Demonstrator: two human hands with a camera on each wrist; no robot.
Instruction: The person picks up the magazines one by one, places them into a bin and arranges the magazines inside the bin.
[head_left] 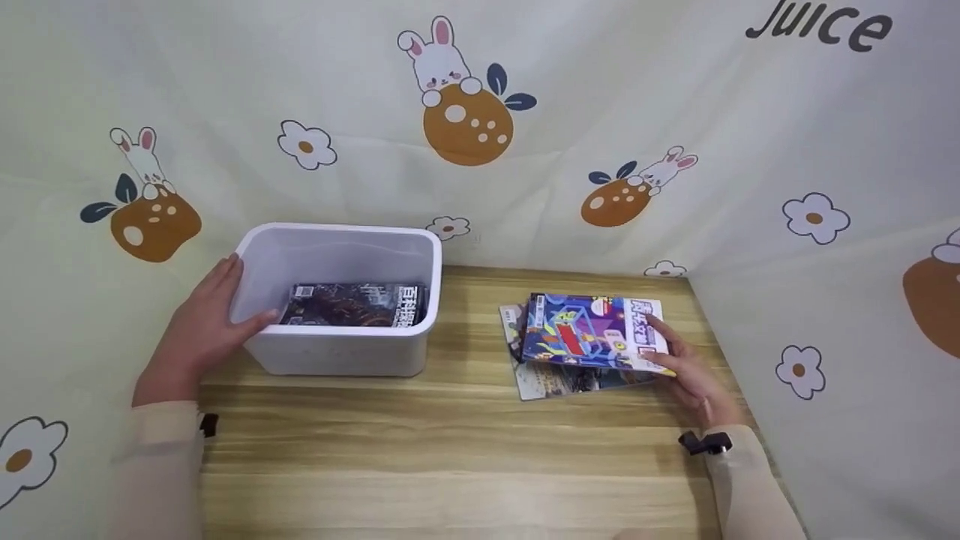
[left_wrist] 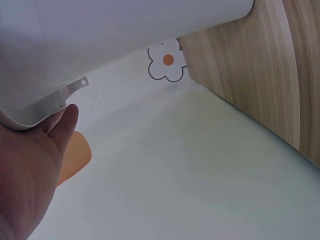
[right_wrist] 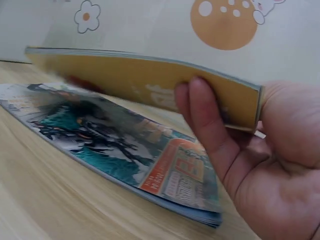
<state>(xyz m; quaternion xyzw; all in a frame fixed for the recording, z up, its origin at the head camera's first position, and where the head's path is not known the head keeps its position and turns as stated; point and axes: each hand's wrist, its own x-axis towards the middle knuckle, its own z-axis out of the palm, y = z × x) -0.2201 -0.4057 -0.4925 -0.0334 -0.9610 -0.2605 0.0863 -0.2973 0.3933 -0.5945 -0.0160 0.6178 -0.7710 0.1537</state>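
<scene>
On the left of the head view, my left hand (head_left: 196, 324) holds the rim of a white plastic bin (head_left: 337, 352), thumb over the front edge and fingers along the left side. The left wrist view shows the fingers under the bin's lip, beside a small bracket (left_wrist: 62, 97). Inside the bin lie dark-covered magazines (head_left: 349, 306). My right hand (head_left: 697, 382) grips a colourful purple-and-blue magazine (head_left: 574, 330) by its right edge. Its yellow underside (right_wrist: 120, 75) is tilted up off another magazine (right_wrist: 95, 132), which lies flat on the table with a teal and grey cover.
The wood-grain table (head_left: 450, 450) spreads under both hands. A pale cloth (head_left: 540, 217) printed with rabbits, oranges and flowers hangs behind and along both sides. The bin stands close to the back cloth. Black wrist straps (head_left: 706, 442) show at the cuffs.
</scene>
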